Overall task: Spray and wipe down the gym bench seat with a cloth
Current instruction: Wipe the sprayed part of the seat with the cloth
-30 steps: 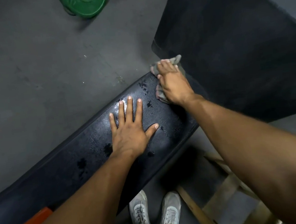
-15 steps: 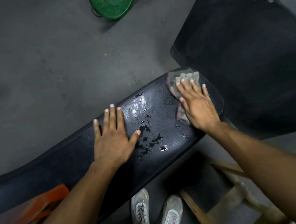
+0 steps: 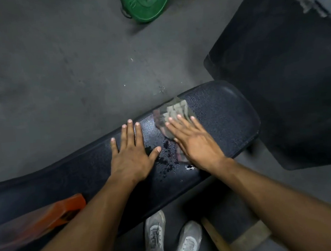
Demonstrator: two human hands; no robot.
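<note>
Since the earlier frame, the cloth point(image 3: 172, 114) has been drawn from the seat's end toward the left hand point(image 3: 132, 155). Seat point(image 3: 226, 119): black, wet, droplets between the hands. Right hand point(image 3: 195, 142): laid flat on the cloth, fingers spread and pressing it to the seat, blurred. Left hand: flat on the seat, fingers extended, nothing gripped. Green plate point(image 3: 147, 3): on the floor beyond.

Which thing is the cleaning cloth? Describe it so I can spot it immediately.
Find the long black bench seat crossing the picture. Near its far rounded end, the right hand lies flat on a crumpled grey-brown cloth. It is the only pale, wrinkled thing on the shiny wet padding.
</note>
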